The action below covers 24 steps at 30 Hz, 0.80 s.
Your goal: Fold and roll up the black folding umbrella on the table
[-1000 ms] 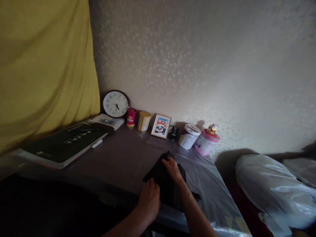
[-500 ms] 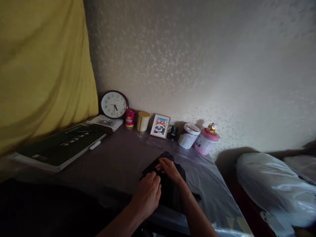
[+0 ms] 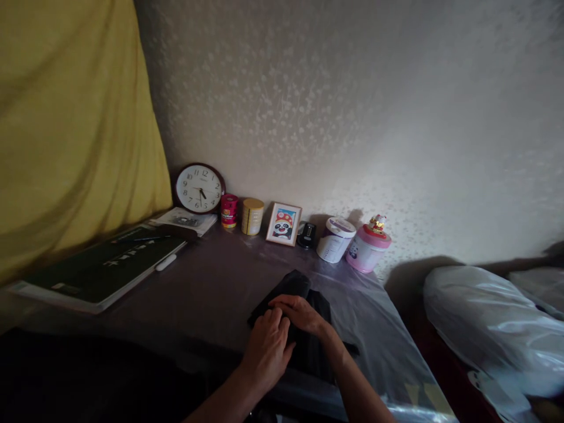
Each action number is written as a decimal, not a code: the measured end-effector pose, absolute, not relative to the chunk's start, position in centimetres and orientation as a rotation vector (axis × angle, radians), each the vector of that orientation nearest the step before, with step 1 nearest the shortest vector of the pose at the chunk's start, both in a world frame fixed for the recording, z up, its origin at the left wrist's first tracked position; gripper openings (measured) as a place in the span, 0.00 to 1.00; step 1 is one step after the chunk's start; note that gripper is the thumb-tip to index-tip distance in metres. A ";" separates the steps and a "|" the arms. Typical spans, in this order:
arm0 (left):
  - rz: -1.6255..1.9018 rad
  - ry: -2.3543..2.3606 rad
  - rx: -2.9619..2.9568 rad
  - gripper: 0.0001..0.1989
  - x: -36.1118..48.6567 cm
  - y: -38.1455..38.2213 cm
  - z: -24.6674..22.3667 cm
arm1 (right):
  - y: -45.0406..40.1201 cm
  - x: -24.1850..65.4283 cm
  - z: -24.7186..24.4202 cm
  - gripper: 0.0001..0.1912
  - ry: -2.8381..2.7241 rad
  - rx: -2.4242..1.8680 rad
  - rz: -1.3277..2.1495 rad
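A black, folded fabric item lies on the table in front of me; its exact kind cannot be made out in the dim light. My left hand is closed, its fingers curled down at the near left part of the fabric. Just beyond it, my right hand bends over the middle of the same item, fingertips pinched together beside the left knuckles. Both hands touch or nearly touch each other and hide what is between the fingers. A dark strip sticks out of the fabric past my right forearm.
Along the wall stand a round clock, a red can, a yellow-lidded can, a framed panda picture, a small black object, a white tub and a pink tub. A dark green book lies left.
My right hand has come down and closer to my left, its fingers now lower over the black fabric. The left hand has turned slightly, its thumb showing. The camera view has shifted a little.
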<state>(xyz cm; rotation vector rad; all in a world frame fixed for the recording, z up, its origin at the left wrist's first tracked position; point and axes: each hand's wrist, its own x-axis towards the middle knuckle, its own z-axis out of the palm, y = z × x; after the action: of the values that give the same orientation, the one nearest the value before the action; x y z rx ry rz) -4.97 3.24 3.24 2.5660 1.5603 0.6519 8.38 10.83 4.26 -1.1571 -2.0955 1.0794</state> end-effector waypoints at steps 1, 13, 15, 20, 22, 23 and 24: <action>0.661 1.560 2.563 0.12 -4.9 3.2 3.2 | 10.7 8.4 4.3 0.15 -2.121 -1.142 1.056; 0.601 1.660 2.541 0.21 -4.2 3.2 1.2 | 9.2 10.3 2.3 0.15 -2.234 -1.005 0.346; 0.624 1.677 2.558 0.23 -4.0 3.2 0.4 | 10.1 10.9 1.7 0.15 -2.273 -1.008 0.263; 0.584 1.695 2.533 0.26 -3.6 3.2 -1.4 | 13.5 12.0 0.8 0.16 -2.293 -1.091 0.193; 0.564 1.684 2.518 0.26 -3.6 3.2 -1.6 | 14.9 12.3 0.6 0.16 -2.284 -1.119 0.185; 0.553 1.677 2.514 0.26 -3.6 3.2 -1.5 | 15.5 12.4 0.6 0.17 -2.276 -1.133 0.191; 0.534 1.671 2.510 0.26 -3.6 3.2 -1.4 | 16.2 12.5 0.5 0.17 -2.268 -1.147 0.209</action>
<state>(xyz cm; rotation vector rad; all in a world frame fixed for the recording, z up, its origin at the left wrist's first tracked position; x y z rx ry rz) -3.58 3.20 -1.38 2.5100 1.6706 0.5340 12.55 16.16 0.55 -1.1472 -2.2680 0.2087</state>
